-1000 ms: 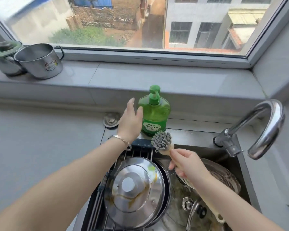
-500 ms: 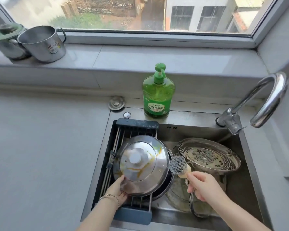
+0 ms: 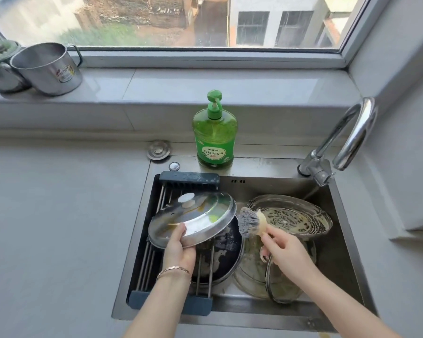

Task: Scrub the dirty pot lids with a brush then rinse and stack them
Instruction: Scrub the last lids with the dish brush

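A green soap bottle (image 3: pixel 215 135) stands upright on the back ledge of the sink (image 3: pixel 266 164), just below the sill (image 3: pixel 205 86); a chrome tap (image 3: pixel 352 135) arches at the right back corner; a round metal plug (image 3: pixel 158 149) lies on the grey counter (image 3: pixel 59 215), left of the bottle; a steel mug (image 3: pixel 47 69) and a green-lidded pot (image 3: pixel 0 67) sit together at the sill's left end; buildings show through the window (image 3: pixel 205 20).

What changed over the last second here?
The left hand came back from near the soap bottle, gripped the steel lid by its near rim and tilted it up off the rack. The right hand keeps holding the brush, now beside that lid's right rim. The other lids in the sink stayed put.
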`<state>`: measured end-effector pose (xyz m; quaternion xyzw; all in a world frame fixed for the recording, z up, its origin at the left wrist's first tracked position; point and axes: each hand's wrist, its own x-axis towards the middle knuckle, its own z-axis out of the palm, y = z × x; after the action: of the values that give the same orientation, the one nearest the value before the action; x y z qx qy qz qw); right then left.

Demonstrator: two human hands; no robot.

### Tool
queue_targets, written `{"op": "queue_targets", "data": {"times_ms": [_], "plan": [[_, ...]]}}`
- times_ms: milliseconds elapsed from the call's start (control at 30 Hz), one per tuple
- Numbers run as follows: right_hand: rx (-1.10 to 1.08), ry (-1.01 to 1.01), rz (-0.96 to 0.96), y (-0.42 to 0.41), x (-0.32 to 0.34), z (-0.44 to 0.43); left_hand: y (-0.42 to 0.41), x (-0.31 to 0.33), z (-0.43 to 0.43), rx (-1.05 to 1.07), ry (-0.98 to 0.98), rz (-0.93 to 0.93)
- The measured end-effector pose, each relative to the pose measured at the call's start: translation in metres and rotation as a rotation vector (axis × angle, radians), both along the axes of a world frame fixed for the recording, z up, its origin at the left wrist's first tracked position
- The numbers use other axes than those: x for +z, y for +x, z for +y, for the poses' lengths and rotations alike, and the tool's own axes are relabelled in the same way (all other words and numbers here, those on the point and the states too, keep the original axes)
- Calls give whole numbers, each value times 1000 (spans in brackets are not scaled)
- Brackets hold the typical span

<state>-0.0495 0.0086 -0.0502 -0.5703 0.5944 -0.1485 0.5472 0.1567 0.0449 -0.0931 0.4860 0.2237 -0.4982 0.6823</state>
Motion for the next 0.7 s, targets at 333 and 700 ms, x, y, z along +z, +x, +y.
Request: {"op": "queue_targets", "data": {"times_ms": [333,700], "plan": [[372,-316,19,2,42,45,-38,84,18,-421,-48,-549],[32,-201,-189,-16,40,57,-72,117,20,-400,-62,-668]]}}
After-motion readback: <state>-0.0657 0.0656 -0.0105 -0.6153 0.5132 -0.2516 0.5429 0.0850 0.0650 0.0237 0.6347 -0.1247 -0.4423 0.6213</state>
